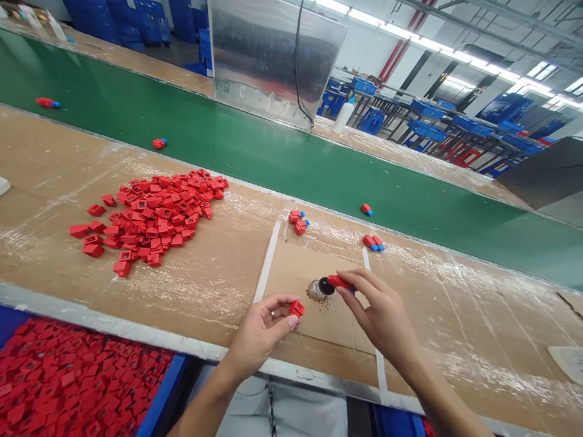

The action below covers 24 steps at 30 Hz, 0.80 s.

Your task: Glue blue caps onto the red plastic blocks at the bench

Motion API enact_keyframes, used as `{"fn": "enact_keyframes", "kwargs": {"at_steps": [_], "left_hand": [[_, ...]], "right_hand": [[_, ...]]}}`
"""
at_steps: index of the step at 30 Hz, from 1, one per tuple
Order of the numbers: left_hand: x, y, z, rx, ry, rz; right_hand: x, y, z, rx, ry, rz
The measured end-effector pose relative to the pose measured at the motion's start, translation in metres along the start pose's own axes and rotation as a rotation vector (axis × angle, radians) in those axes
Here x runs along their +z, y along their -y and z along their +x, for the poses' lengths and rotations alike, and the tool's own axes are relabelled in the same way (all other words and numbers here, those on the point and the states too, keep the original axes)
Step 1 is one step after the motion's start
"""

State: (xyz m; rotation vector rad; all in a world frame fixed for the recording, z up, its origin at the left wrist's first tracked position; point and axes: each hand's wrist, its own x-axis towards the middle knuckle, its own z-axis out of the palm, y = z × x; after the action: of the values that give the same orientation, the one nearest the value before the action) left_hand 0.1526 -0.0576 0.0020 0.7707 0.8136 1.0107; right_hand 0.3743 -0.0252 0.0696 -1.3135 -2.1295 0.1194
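Note:
My left hand [266, 331] pinches a small hollow red plastic block [297, 308], its square opening facing up. Between the thumb and fingers of my right hand [380, 306] is a red piece [337, 281] with a bit of blue under my fingers. The tip of that piece is at the black top of a small clear jar [320, 287]; whether it touches cannot be made out. Dark specks lie on the cardboard [337, 331] around the jar. Beyond it sit two red-and-blue pieces [299, 226], with another pair [373, 243] to the right.
A large heap of red blocks [159, 212] lies on the table at left. Below it, a blue bin [166, 388] is full of similar blocks. A green conveyor belt [255, 152] crosses behind, carrying several red-and-blue pieces. Past it stand a metal panel [273, 57] and a white bottle [344, 115].

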Motion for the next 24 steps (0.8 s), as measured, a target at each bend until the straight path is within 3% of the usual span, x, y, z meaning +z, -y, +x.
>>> {"fn": "enact_keyframes", "kwargs": {"at_steps": [4,8,13,24], "left_hand": [[-0.001,0.001,-0.001,0.0,0.01,-0.012],[-0.001,0.001,-0.001,0.005,0.033,-0.009],[-0.001,0.001,-0.001,0.005,0.057,-0.011],[0.0,-0.002,-0.002,0.033,0.087,0.017]], "right_hand": [[-0.006,0.009,-0.002,0.036,-0.082,0.007],[-0.007,0.027,-0.008,0.069,-0.02,0.112],[0.008,0.044,-0.018,0.063,0.074,0.249],[0.023,0.047,-0.021,0.071,0.114,0.278]]}}
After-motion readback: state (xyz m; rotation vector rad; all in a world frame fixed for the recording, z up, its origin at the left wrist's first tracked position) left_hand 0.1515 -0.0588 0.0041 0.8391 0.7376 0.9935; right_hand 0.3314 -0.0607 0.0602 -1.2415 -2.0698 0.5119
